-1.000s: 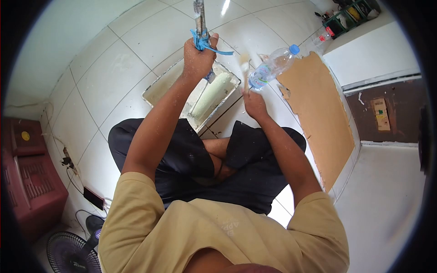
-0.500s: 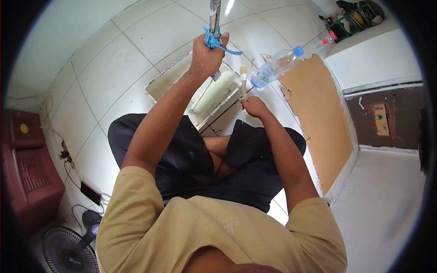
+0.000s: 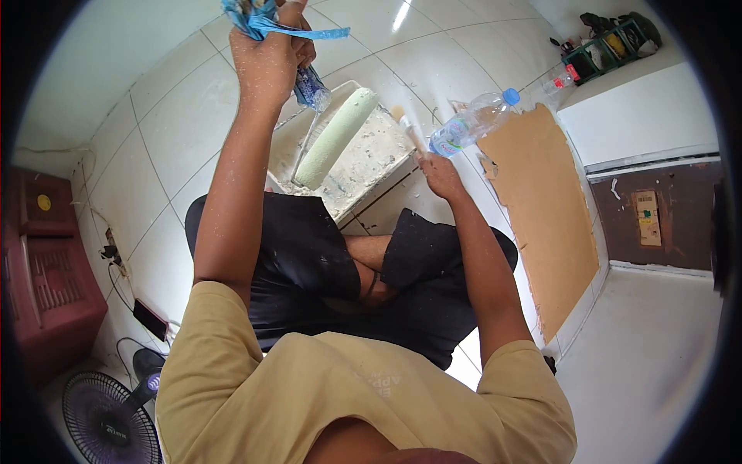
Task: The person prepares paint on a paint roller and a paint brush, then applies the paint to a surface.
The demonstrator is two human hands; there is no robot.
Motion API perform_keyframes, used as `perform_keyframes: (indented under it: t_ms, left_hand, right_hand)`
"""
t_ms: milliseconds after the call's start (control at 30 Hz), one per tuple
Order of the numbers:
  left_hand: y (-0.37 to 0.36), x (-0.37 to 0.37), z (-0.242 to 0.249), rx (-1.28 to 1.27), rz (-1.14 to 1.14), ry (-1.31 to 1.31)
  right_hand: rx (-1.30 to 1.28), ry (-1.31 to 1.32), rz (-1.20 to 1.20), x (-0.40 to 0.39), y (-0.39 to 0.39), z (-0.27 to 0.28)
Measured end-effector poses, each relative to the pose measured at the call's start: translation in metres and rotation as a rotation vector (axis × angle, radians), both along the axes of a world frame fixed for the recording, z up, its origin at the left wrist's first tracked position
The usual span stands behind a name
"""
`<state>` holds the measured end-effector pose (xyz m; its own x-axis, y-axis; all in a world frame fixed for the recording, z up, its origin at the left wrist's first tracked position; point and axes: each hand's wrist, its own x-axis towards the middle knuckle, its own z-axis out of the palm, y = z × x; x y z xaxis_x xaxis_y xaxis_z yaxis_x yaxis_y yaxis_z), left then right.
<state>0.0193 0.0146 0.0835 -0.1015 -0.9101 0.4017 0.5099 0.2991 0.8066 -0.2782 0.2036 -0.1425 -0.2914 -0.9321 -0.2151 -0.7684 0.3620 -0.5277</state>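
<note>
High at the upper left, my left hand (image 3: 267, 66) is closed around the grip of a paint roller, with a blue strip (image 3: 321, 33) tied at its upper end. The roller's pale green sleeve (image 3: 336, 139) overlaps the paint tray (image 3: 390, 176), which is crusted with whitish paint and sits on the floor before my crossed legs. My right hand (image 3: 442, 177) pinches the handle of a paintbrush (image 3: 412, 133), bristles pointing away from me, beside the tray's right edge. Just right of the brush lies a clear plastic bottle (image 3: 473, 124) with a blue cap.
A brown cardboard sheet (image 3: 541, 209) lies to the right, next to a white ledge (image 3: 634, 116). Farther back are a red-capped bottle (image 3: 562, 80) and a green crate (image 3: 607, 50). A fan (image 3: 112, 421), a phone (image 3: 151, 319) and a maroon cabinet (image 3: 54, 263) are at left.
My left hand has moved up and left with the paint roller, and its sleeve has shifted left, looking larger and showing more of the tray. My right hand has shifted slightly right, tilting the paintbrush.
</note>
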Motion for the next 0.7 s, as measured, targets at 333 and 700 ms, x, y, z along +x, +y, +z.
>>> perform_keyframes:
  t_ms: [333, 700]
  left_hand:
    - [-0.038, -0.053, -0.097, 0.081, -0.046, -0.328]
    - [-0.014, -0.066, -0.102, -0.059, 0.032, -0.449]
  right_hand:
    - [0.006, 0.320, 0.198, -0.015, -0.004, -0.035]
    - [-0.014, 0.297, 0.102, 0.001, -0.023, -0.043]
